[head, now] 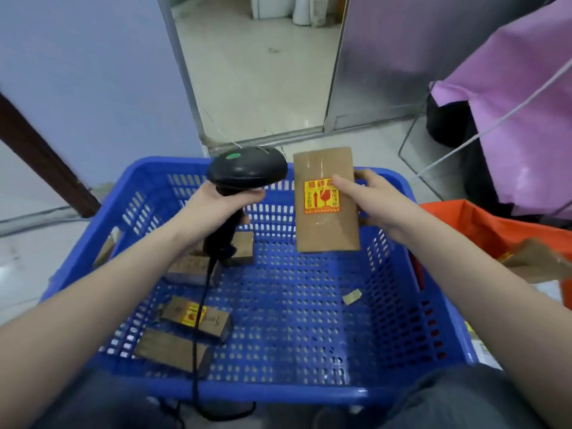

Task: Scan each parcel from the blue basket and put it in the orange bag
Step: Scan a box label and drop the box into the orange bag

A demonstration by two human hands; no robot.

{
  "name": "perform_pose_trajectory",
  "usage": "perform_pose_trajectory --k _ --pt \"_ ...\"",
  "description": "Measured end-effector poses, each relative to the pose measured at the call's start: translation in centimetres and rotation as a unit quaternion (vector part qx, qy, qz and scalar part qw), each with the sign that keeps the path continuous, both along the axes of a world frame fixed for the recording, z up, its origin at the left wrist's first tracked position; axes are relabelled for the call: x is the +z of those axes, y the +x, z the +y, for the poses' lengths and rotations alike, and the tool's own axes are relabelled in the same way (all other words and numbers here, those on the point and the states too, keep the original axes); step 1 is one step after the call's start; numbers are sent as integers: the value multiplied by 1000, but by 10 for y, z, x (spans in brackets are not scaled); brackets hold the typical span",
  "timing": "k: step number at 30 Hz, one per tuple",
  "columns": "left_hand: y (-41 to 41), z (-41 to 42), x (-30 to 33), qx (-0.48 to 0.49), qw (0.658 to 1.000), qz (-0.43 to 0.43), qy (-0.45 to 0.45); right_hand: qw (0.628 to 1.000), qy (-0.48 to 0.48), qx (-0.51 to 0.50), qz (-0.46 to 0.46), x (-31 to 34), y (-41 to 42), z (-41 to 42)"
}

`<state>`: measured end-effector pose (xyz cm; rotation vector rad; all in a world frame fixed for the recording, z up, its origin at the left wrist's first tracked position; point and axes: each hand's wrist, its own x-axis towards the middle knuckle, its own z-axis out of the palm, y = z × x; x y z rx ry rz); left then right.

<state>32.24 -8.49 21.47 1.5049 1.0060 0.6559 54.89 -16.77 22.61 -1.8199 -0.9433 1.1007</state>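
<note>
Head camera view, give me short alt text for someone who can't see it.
A person's left hand grips a black barcode scanner while the right hand holds a brown parcel with a yellow fragile sticker upright above a blue basket. Several more parcels lie in the basket, and an orange bag sits to its right.

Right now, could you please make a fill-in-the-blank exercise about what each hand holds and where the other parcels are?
1. The left hand grips a black ____.
2. The right hand holds a brown parcel with a yellow-and-red ____ on its face.
3. The other parcels lie in the ____ basket.
4. The orange bag stands on the person's ____ side.

Missing words: scanner; sticker; blue; right
</note>
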Motion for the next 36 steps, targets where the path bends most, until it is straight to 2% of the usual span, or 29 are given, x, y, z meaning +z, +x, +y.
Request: perform_pose_trajectory --k 3,6,9,16,19,22,27,36 --pt "-9 -7 16 30 994 -90 -56 991 22 -70 112 16 -13 -4" --pt "-9 -10 26 30 976 -180 -122 962 18 -131 240 22 -28 -6" --pt "-7 -13 32 17 968 -199 -152 935 35 -138 324 23 -43 -8" --pt "-2 -19 26 -6 966 -199 -167 927 14 -145 346 9 -68 0" --pt "-2 -16 23 5 964 -197 -177 906 7 -109 410 7 -64 6" --pt "-3 -12 21 11 967 -189 -169 898 -10 -58 435 6 -60 11" --pt "-6 -10 21 4 980 -157 -123 916 -39 8 400 4 -59 13" --pt "-9 -11 24 -23 986 -140 -86 940 26 -6 340 2 -56 15"
